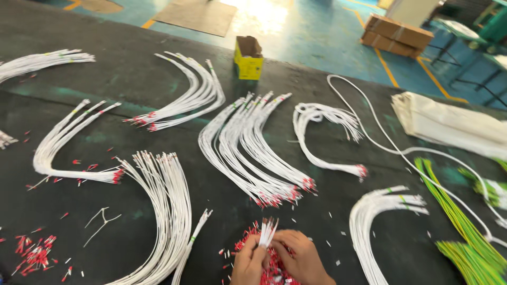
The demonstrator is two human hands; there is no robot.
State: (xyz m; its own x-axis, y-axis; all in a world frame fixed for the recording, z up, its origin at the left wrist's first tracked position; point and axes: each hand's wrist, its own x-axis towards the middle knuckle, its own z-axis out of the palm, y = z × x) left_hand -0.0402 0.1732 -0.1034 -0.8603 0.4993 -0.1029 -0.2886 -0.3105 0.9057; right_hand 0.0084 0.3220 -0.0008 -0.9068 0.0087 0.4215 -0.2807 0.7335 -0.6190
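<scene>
Left hand [248, 263] fingers pinch a small bunch of white wires [267, 232] upright over the red ferrule pile [264, 253] at the bench's [132, 79] near edge, right hand [301, 258] fingers curled beside it, while many capped bundles [253, 153] lie done and some ends look bare

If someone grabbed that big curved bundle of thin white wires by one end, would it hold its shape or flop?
The big curved bundle of thin white wires would probably droop: the strands look thin and already lie bent. Its red-tipped ends fan out, so strands may splay. It likely feels light.
</scene>
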